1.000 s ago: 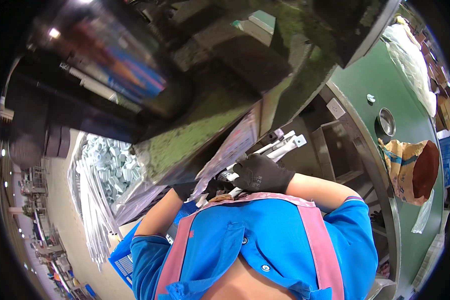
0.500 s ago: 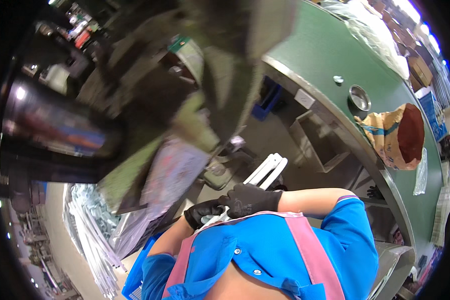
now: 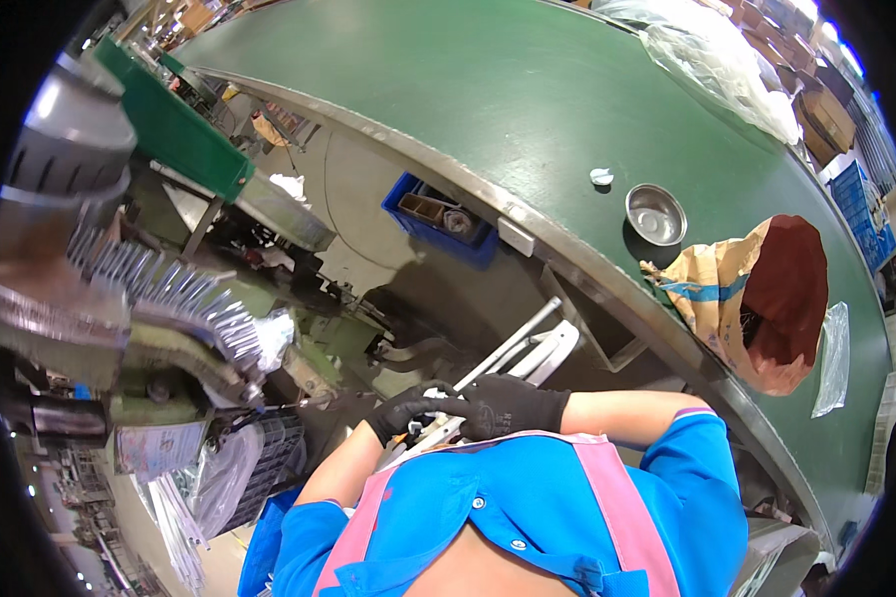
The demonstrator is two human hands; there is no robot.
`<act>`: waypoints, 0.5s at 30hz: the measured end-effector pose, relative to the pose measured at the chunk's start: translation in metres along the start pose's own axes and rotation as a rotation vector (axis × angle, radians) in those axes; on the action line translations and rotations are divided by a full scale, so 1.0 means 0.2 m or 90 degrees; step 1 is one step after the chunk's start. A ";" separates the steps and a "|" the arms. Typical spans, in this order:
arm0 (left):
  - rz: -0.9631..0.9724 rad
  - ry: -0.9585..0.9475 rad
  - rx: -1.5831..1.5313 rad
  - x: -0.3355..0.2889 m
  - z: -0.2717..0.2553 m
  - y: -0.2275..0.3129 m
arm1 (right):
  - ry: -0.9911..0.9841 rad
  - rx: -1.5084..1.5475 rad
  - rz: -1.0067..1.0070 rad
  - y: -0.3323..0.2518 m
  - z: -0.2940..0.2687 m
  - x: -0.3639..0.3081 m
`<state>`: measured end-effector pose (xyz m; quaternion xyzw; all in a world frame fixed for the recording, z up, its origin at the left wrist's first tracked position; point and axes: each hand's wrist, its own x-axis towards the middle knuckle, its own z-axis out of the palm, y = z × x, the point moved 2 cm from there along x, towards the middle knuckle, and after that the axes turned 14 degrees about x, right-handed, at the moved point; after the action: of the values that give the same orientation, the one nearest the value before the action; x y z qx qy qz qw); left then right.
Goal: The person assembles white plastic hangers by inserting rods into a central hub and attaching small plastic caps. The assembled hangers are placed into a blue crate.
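Note:
Close to my chest, my black-gloved right hand [image 3: 516, 406] is wrapped round several long white bars [image 3: 551, 356], one of them with a rounded end. These slant up and to the right past my knuckles. My left hand [image 3: 406, 416], also gloved in black, is closed on the lower part of the same bars. Small white and dark bits show between its fingers, too small to name. The two hands touch or nearly touch, and my palms are hidden.
A long green worktable [image 3: 448, 75] with a metal edge curves across, bearing a steel bowl [image 3: 656, 215], an open paper sack [image 3: 737, 298] and plastic film [image 3: 712, 65]. Below sits a blue crate [image 3: 443, 229]. At left stands a machine with a spring-like row of metal parts [image 3: 164, 274].
My view has turned, so the worktable now fills more of the top and the blurred machinery has shifted left. My hands stay closed on the bars, which have tilted slightly and spread apart.

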<state>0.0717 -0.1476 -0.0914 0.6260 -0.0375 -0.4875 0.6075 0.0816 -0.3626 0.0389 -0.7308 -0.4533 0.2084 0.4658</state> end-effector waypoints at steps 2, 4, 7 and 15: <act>0.076 0.022 0.010 0.24 -0.01 0.07 | -0.040 -0.119 -0.003 0.09 -0.03 -0.12; 0.158 0.018 0.011 0.49 -0.07 0.25 | -0.070 -0.259 -0.111 0.13 -0.06 -0.21; 0.148 0.144 -0.027 0.65 0.16 0.96 | 0.027 -0.193 -0.143 0.21 -0.08 -0.30; 0.101 0.170 0.160 0.58 0.06 0.89 | 0.028 -0.228 -0.089 0.27 -0.15 -0.37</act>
<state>0.2221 -0.2763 -0.0118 0.7511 -0.0666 -0.3424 0.5606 0.0921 -0.4495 -0.0021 -0.7731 -0.5224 0.0753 0.3517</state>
